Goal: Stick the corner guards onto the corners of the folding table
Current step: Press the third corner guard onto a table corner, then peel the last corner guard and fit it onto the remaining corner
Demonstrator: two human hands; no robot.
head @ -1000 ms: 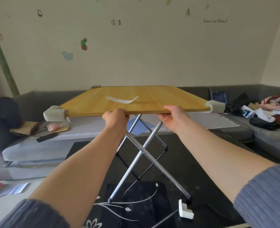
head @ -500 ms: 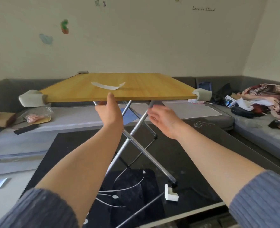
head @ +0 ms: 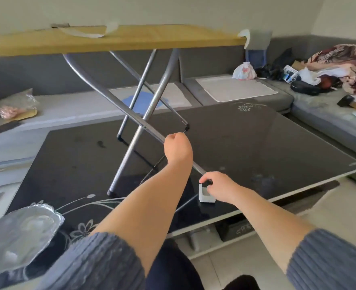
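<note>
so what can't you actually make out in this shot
Head view only:
- Left end of the folding table: cut off by the frame edge, so any guard there is unseen.
- Far right corner guard: motion-blurred, fit unclear.
- White corner guard on the black glass table: right hand covers part, so the grip is uncertain.
- Left hand: seen from behind; whether it holds anything is hidden.
</note>
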